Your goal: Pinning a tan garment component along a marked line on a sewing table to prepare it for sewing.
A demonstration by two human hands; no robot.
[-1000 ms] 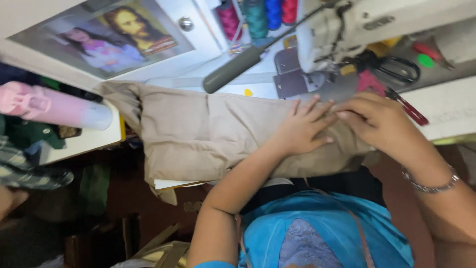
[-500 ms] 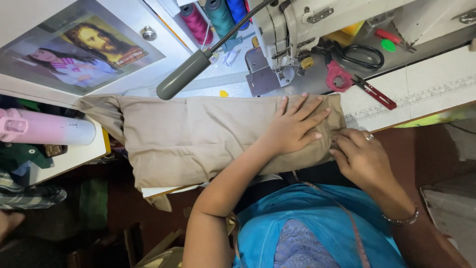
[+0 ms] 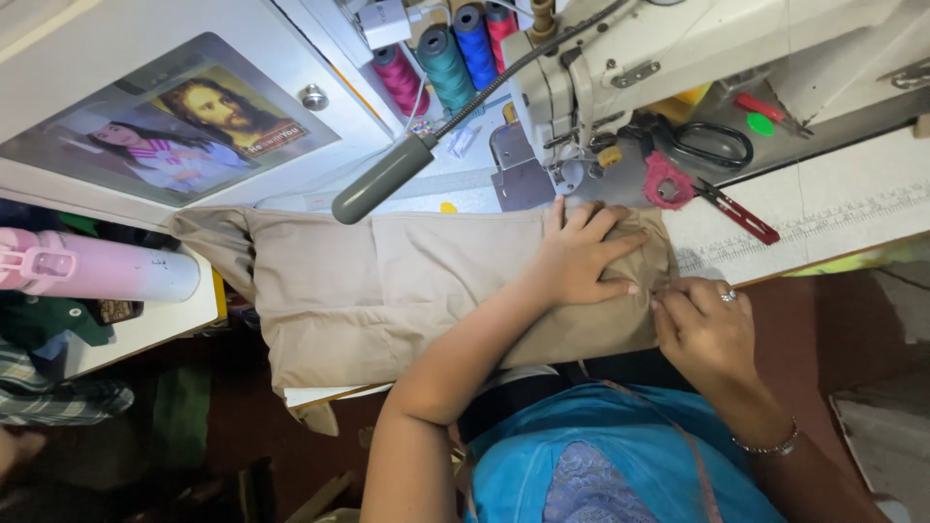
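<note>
Tan cloth (image 3: 387, 291) lies across surface (image 3: 852, 213), edge near sewing machine (image 3: 620, 68). Left hand (image 3: 581, 254) open, pressed flat, likely pinning the cloth. Right hand (image 3: 702, 324) pinches the cloth's edge, probably aligning a seam.

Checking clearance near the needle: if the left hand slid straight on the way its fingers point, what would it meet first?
Probably the sewing machine head, past the beige fabric edge; left hand depth is unclear.
</note>
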